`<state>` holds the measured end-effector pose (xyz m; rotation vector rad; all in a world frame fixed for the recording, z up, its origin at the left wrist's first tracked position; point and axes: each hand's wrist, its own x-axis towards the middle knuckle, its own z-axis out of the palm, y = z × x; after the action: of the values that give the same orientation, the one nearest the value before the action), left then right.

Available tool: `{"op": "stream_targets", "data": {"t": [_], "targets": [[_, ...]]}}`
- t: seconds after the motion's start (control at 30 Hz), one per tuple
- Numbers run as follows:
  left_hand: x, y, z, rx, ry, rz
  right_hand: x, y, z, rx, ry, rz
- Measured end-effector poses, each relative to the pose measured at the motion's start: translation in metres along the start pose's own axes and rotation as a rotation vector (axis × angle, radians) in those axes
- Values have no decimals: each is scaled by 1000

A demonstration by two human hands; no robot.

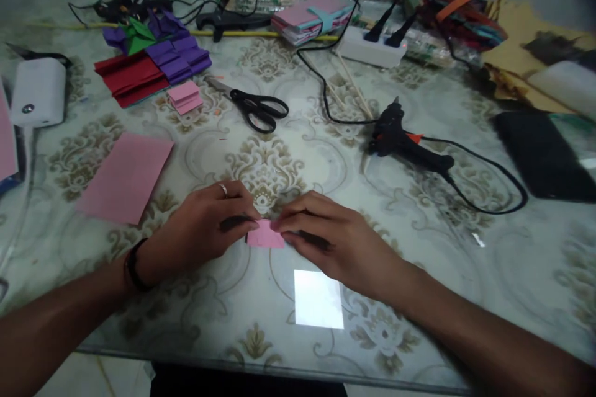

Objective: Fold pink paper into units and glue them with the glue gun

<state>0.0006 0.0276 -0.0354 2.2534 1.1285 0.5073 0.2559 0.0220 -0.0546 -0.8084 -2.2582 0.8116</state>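
A small pink paper piece [265, 236] is between my hands near the middle of the table. My left hand [212, 220], with a ring and a dark wristband, pinches its upper left edge. My right hand [328, 232] pinches the upper right side. Beyond my left hand lies a larger pink sheet [128, 178]. A small folded pink paper [185, 97] rests farther back, next to black-handled scissors [258, 108].
A black glue gun [410, 142] with a looping cord lies to the right, near a black phone [542, 155]. Behind are a white power strip [370, 48], folded red paper [130, 77] and purple paper [179, 59]. A white power bank [40, 92] sits left.
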Motion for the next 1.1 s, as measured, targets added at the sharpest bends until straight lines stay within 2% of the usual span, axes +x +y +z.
{"op": "stream_targets", "data": {"t": [0.3, 0.67, 0.93, 1.1], "targets": [[-8, -6, 2, 50, 44, 175, -3, -1, -2, -19, 0, -24], [-5, -4, -2, 56, 57, 252, -4, -2, 0, -99, -8, -69], [-7, -1, -3, 111, 26, 284, -3, -13, 5, -329, -56, -156], [-6, 5, -6, 174, -23, 308, -4, -20, -1, -484, -137, -164]]}}
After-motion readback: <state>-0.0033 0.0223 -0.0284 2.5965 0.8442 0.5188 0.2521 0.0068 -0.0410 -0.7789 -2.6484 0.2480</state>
